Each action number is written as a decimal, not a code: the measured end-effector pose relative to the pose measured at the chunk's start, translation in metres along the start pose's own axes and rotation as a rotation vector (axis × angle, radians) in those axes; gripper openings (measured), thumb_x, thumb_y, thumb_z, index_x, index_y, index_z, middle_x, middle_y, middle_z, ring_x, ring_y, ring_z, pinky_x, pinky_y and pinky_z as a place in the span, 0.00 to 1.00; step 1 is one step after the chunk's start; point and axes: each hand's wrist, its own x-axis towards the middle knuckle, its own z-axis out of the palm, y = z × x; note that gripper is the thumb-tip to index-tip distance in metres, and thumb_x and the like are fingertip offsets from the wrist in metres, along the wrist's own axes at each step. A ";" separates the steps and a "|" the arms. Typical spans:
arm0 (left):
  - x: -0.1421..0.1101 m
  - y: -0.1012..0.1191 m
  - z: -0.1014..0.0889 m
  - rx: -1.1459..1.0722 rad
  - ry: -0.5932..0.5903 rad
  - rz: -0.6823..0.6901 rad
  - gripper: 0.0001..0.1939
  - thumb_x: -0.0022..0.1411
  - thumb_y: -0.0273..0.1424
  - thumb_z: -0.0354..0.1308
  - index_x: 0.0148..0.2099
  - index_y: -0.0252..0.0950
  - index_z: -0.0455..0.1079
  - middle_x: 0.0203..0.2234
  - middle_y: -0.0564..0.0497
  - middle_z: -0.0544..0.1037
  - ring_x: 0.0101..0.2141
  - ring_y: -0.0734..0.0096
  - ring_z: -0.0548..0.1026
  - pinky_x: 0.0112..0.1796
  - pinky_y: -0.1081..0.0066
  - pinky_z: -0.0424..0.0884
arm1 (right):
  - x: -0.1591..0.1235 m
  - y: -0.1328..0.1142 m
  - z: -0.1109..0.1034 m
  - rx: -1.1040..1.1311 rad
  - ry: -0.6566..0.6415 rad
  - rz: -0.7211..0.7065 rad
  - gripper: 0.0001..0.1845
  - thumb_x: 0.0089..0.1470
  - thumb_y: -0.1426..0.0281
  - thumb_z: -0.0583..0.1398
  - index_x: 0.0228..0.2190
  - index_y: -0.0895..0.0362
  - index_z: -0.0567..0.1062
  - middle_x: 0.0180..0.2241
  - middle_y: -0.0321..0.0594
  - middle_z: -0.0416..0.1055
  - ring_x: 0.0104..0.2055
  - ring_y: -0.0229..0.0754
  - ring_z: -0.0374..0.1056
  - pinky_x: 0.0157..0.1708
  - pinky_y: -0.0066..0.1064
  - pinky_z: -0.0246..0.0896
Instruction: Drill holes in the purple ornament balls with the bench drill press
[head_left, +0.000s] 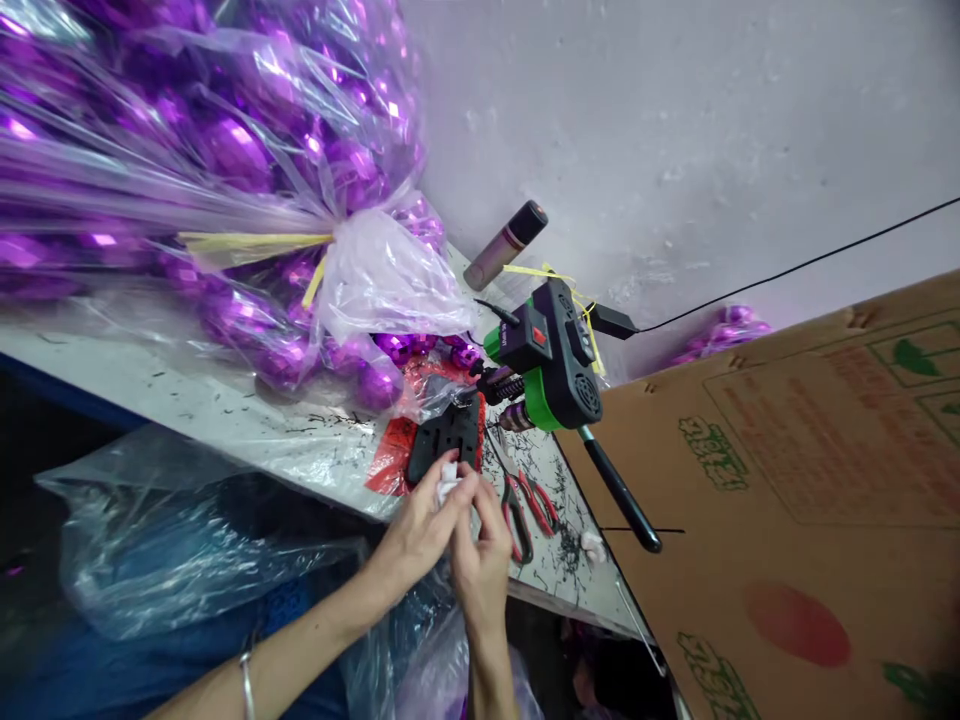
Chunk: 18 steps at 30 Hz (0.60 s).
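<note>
White piece pinched between left hand and right hand, carton lettering illegible.

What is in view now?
table: 1, white, centre
wall: 1, grey, behind
drill press: 1, black and green, on table
slotted plate: 1, black, near drill press
plastic sheet: 1, red, on table
scissors: 1 pair, red and black, on table
scraps: many, black, across table
bag of balls: at least 1, clear and purple, left
strips: several, yellow, upper middle
bottle: 1, brownish, by wall
cardboard box: 1, brown, right
cable: 1, black, by wall
plastic film: count unclear, clear, lower left
bracelet: 1, silver, lower left
white piece: 1, white, in left hand
left hand: 1, bare, centre
right hand: 1, bare, centre
</note>
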 end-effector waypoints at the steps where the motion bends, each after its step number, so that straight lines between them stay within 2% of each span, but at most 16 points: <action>1: -0.001 -0.003 0.002 -0.046 -0.012 -0.067 0.31 0.66 0.49 0.61 0.63 0.35 0.70 0.48 0.41 0.82 0.47 0.59 0.82 0.49 0.65 0.78 | -0.005 0.003 -0.005 -0.067 -0.065 -0.084 0.24 0.66 0.58 0.56 0.58 0.52 0.75 0.58 0.49 0.75 0.61 0.51 0.71 0.59 0.46 0.70; 3: 0.002 -0.004 0.000 -0.065 0.004 -0.098 0.29 0.67 0.46 0.59 0.64 0.35 0.69 0.47 0.42 0.82 0.43 0.61 0.82 0.42 0.67 0.79 | -0.007 0.015 -0.022 -0.203 -0.152 -0.200 0.26 0.66 0.60 0.57 0.62 0.50 0.70 0.62 0.48 0.71 0.66 0.51 0.66 0.63 0.49 0.67; 5: 0.009 0.000 -0.007 0.068 0.024 0.004 0.24 0.68 0.42 0.58 0.61 0.36 0.72 0.46 0.42 0.82 0.39 0.62 0.82 0.36 0.68 0.79 | -0.001 0.034 -0.048 -0.303 -0.182 -0.228 0.24 0.66 0.61 0.56 0.61 0.49 0.71 0.61 0.47 0.71 0.64 0.50 0.68 0.62 0.48 0.68; 7: 0.018 0.005 -0.017 0.323 0.061 0.229 0.17 0.68 0.37 0.57 0.56 0.37 0.76 0.44 0.45 0.83 0.40 0.63 0.82 0.38 0.67 0.78 | 0.008 0.058 -0.073 -0.445 -0.022 -0.201 0.25 0.66 0.61 0.55 0.62 0.51 0.69 0.60 0.50 0.72 0.63 0.52 0.69 0.61 0.51 0.69; 8: 0.022 0.007 -0.022 0.466 0.083 0.368 0.15 0.69 0.35 0.57 0.53 0.38 0.77 0.43 0.46 0.83 0.41 0.63 0.81 0.41 0.67 0.78 | 0.013 0.070 -0.082 -0.535 0.004 -0.174 0.27 0.66 0.61 0.55 0.64 0.52 0.67 0.60 0.52 0.72 0.62 0.54 0.69 0.60 0.53 0.69; 9: 0.026 0.008 -0.026 0.605 0.104 0.507 0.13 0.69 0.34 0.57 0.51 0.39 0.78 0.42 0.47 0.83 0.42 0.63 0.81 0.44 0.66 0.77 | 0.018 0.081 -0.089 -0.597 -0.047 -0.166 0.29 0.65 0.61 0.55 0.65 0.52 0.66 0.60 0.52 0.72 0.62 0.54 0.70 0.59 0.52 0.70; 11: 0.033 0.010 -0.033 0.854 0.123 0.740 0.11 0.71 0.32 0.57 0.50 0.38 0.78 0.40 0.47 0.83 0.41 0.63 0.80 0.43 0.66 0.77 | 0.026 0.097 -0.096 -0.662 -0.169 -0.175 0.30 0.65 0.64 0.53 0.67 0.52 0.62 0.61 0.51 0.71 0.63 0.52 0.69 0.59 0.49 0.70; 13: 0.039 0.009 -0.036 1.054 0.127 0.897 0.09 0.71 0.30 0.57 0.49 0.36 0.77 0.37 0.47 0.82 0.38 0.63 0.79 0.39 0.66 0.76 | 0.031 0.106 -0.096 -0.703 -0.228 -0.184 0.32 0.63 0.68 0.53 0.68 0.52 0.60 0.60 0.51 0.71 0.62 0.51 0.70 0.58 0.47 0.71; 15: 0.043 0.007 -0.038 1.205 0.129 0.998 0.08 0.70 0.29 0.59 0.48 0.34 0.76 0.35 0.47 0.81 0.36 0.62 0.78 0.36 0.66 0.75 | 0.035 0.110 -0.095 -0.754 -0.227 -0.166 0.35 0.60 0.70 0.54 0.68 0.52 0.60 0.57 0.51 0.73 0.57 0.51 0.73 0.55 0.46 0.72; 18: 0.045 0.003 -0.038 1.348 0.127 1.074 0.06 0.68 0.28 0.62 0.46 0.33 0.76 0.37 0.45 0.81 0.37 0.59 0.76 0.34 0.64 0.73 | 0.037 0.112 -0.098 -0.831 -0.209 -0.102 0.36 0.56 0.69 0.57 0.66 0.53 0.63 0.51 0.50 0.76 0.48 0.51 0.77 0.48 0.44 0.74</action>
